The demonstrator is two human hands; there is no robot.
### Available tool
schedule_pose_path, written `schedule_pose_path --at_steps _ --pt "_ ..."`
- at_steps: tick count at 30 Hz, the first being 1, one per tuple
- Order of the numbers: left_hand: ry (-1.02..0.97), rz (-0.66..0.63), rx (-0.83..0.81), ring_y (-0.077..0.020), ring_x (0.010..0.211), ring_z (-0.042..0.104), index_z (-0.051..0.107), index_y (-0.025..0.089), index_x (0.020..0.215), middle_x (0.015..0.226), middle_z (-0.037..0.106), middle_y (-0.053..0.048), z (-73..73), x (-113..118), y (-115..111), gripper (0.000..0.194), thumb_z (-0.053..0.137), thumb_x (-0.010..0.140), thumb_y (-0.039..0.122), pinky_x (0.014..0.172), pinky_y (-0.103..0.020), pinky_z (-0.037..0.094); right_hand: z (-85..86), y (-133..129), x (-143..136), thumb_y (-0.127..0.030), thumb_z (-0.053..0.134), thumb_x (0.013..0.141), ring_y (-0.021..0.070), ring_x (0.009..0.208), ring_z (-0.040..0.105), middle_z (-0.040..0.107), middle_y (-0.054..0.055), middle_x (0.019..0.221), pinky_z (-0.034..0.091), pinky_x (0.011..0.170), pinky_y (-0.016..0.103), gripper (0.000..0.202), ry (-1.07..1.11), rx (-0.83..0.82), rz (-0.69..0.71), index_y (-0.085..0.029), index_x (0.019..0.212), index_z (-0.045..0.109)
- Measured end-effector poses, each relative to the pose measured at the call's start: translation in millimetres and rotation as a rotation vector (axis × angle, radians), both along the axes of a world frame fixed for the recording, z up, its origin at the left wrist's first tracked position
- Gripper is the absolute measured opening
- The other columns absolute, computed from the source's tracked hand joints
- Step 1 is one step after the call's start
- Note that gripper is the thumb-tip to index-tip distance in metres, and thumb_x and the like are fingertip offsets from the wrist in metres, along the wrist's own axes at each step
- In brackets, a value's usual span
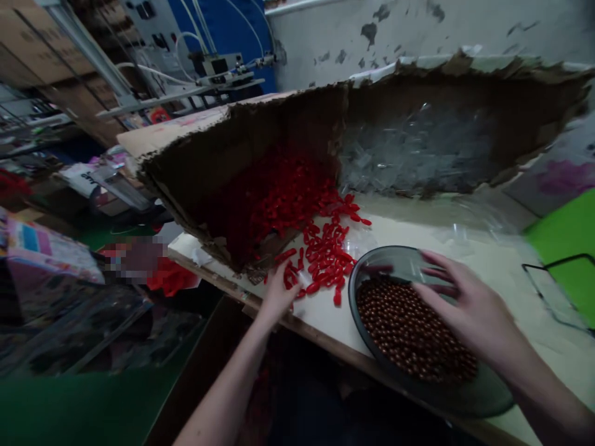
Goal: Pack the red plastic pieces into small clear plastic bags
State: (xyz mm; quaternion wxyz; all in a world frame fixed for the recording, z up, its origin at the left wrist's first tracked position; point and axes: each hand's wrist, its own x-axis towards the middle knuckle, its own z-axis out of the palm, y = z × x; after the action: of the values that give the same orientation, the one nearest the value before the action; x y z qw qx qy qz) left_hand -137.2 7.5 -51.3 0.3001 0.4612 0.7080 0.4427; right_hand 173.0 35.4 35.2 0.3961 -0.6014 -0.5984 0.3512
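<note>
My left hand [279,293] is at the near edge of a pile of small red plastic pieces [325,257], its fingers curled in among them. Beside its thumb lies a small clear plastic piece [305,277]; what the fingers grip is too small to make out. Over a grey-green see-through bowl [354,297] hovers my right hand [469,303], fingers apart and holding nothing. Many shiny brown beads [413,328] fill the lower part of that bowl, which stands at the table's front edge.
A torn-edged cardboard box [195,145] holds more red pieces [288,195]. In the box section to its right are clear plastic parts [409,152]. A green object with a black wire handle [567,260] stands at the right. Machinery [218,68] is behind, cartons [41,49] far left.
</note>
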Motion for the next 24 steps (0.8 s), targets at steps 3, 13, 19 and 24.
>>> schedule_pose_path --at_steps 3,13,19,24 --pt "0.215 -0.144 -0.239 -0.0349 0.120 0.047 0.051 0.021 0.131 0.126 0.050 -0.015 -3.6 -40 15 0.086 0.074 0.049 0.019 0.101 -0.043 0.036 -1.9 48 -73 -0.013 0.077 0.056 0.0322 0.115 0.055 0.059 0.008 0.124 0.041 0.102 0.046 0.070 -0.194 -0.004 0.485 -0.027 0.123 0.060" --pt "0.056 -0.208 -0.284 -0.0416 0.130 0.035 0.060 0.023 0.118 0.139 0.040 -0.014 -17.6 -40 59 0.090 0.070 0.031 0.001 0.104 -0.046 0.032 -75.2 136 -164 -0.011 0.087 0.016 0.0452 0.120 0.049 0.035 0.029 0.143 0.044 0.095 0.048 0.143 -1.045 -0.368 0.715 -0.012 0.147 0.028" --pt "-0.295 -0.162 -0.084 -0.0333 0.109 0.055 0.070 0.022 0.087 0.107 0.066 -0.012 -27.1 -18 111 0.047 0.067 0.043 0.006 0.096 -0.040 0.041 -89.4 161 -158 -0.021 0.087 0.026 0.0408 0.118 0.051 0.028 0.027 0.146 0.045 0.091 0.044 0.135 -0.795 -0.310 0.677 -0.017 0.147 0.027" --pt "-0.642 -0.063 -0.009 -0.0213 0.069 0.062 0.068 0.022 0.087 0.072 0.069 -0.003 -38.7 9 144 0.037 0.063 0.052 0.012 0.070 -0.034 0.050 -96.9 165 -173 -0.022 0.083 0.036 0.0335 0.107 0.055 0.049 0.020 0.128 0.047 0.085 0.041 0.103 -0.585 -0.265 0.637 -0.013 0.131 0.044"
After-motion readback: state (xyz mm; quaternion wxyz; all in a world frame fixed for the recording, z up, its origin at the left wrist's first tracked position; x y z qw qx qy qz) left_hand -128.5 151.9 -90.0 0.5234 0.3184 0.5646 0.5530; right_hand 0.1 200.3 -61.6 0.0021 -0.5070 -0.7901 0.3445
